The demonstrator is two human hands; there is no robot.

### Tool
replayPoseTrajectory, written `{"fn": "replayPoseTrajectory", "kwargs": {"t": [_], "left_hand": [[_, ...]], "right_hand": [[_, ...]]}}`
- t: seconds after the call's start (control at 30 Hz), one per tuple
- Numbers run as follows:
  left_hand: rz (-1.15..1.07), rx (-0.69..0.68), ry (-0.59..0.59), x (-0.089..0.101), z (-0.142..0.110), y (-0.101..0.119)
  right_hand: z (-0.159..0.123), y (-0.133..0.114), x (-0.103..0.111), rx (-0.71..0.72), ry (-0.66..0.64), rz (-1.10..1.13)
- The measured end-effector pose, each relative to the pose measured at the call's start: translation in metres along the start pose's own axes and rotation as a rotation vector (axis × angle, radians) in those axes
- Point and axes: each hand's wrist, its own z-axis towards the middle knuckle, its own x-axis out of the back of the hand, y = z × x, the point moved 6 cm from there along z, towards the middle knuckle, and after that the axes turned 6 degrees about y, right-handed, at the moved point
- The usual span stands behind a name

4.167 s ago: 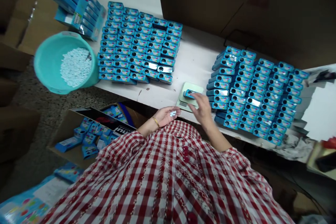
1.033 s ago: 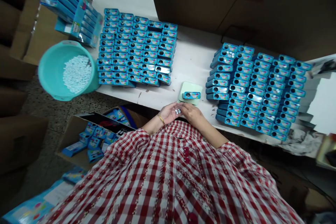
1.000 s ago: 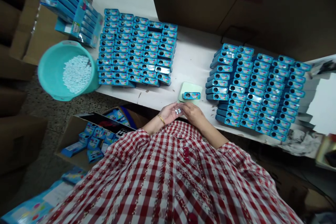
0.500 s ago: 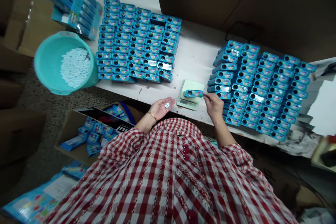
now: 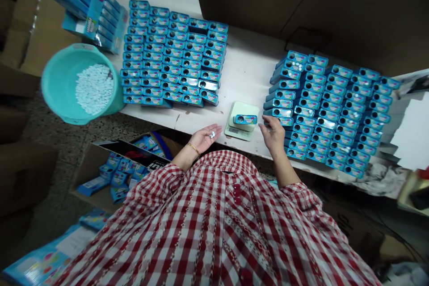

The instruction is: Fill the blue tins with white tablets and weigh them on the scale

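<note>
My left hand [image 5: 205, 136] is turned palm up at the table's front edge, cupped round a few white tablets [image 5: 212, 134]. A small blue box [image 5: 245, 119] with a round hole lies on a pale green scale [image 5: 234, 130] just beyond it. My right hand [image 5: 274, 132] hovers to the right of the scale, fingers loosely apart and pointing at the box, with nothing in them. It is close to the nearest boxes of the right-hand stack [image 5: 330, 114].
A second block of blue boxes [image 5: 174, 56] fills the white table [image 5: 246, 69] on the left. A teal basin [image 5: 58, 89] of white tablets stands at the left edge. A carton of blue packets [image 5: 117, 174] sits on the floor. Large cardboard boxes [image 5: 301, 4] stand behind.
My right hand left the tablets in my left palm, reached to the box on the scale, then drew back slightly to the right. My left palm holds fewer tablets.
</note>
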Motion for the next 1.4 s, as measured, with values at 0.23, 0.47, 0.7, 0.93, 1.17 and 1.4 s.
{"fn": "replayPoseTrajectory", "kwargs": {"t": [0.23,0.47,0.7,0.93,1.17,1.4], "left_hand": [[-0.029,-0.011,0.053,0.013,-0.001,0.004],[-0.092,-0.035,0.097,0.034,-0.001,0.006],[-0.206,-0.077,0.168,0.074,-0.008,0.027],[-0.327,-0.242,0.263,0.097,0.015,0.096],[-0.272,-0.255,0.383,0.109,0.034,0.136],[-0.262,-0.166,0.426,0.104,0.035,0.098]], "right_hand": [[0.008,-0.002,-0.019,0.111,-0.105,-0.048],[0.011,-0.008,-0.038,0.237,-0.267,-0.234],[0.007,-0.084,-0.111,0.427,-0.438,-0.234],[0.011,-0.19,-0.23,0.462,-0.524,-0.135],[-0.001,-0.125,-0.139,0.466,-0.396,-0.047],[-0.018,0.032,0.016,0.115,-0.047,-0.632]]}}
